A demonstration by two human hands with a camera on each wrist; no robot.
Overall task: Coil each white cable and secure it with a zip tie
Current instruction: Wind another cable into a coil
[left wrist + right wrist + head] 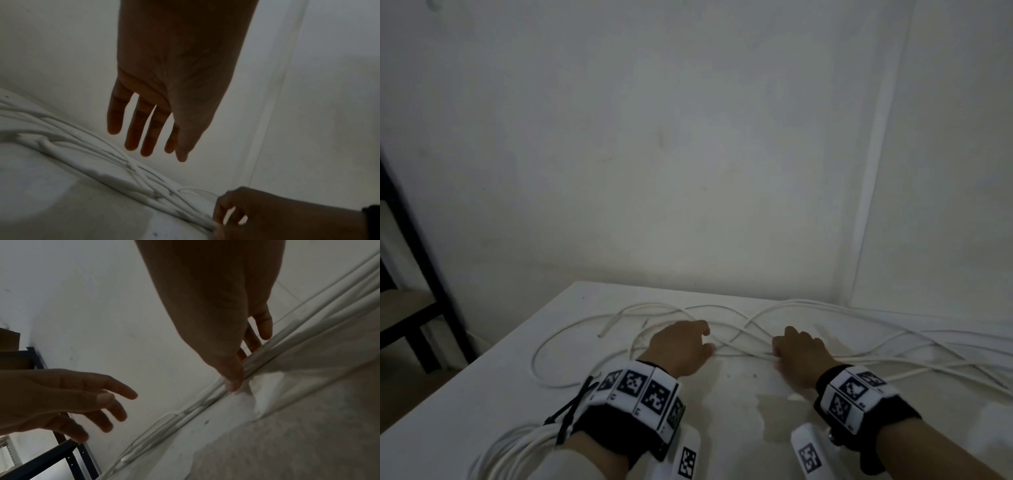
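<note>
Head view: one cable is done. The coiled bundle (517, 452) lies at the near left corner of the counter (739, 404), under your left forearm, with a black zip tie (571, 414) on it. The rest is still to coil: loose white cable (739, 329) sprawls across the far side of the counter in open loops, one cut end (602, 334) pointing left. Whether that is one cable or several, can't tell. Your left hand (681, 346) sits over the tangle, knuckles up, fingers slightly bent. Your right hand (801, 353) is just beside it, fingertips down on the strands.

Left wrist view: left hand (164, 97) hangs above the cables (92, 154), fingers straight and spread, grip wide, touching nothing. At lower right your right hand (257, 214) has fingers curled, pinching strands where they bunch.

Right wrist view: right hand (222, 321) points down, thumb and fingers closed narrow on a run of white cable (267, 353) at the counter. Left hand (68, 400) floats at the left, fingers fanned, empty. Dark shelf frame (68, 451) behind it.
</note>
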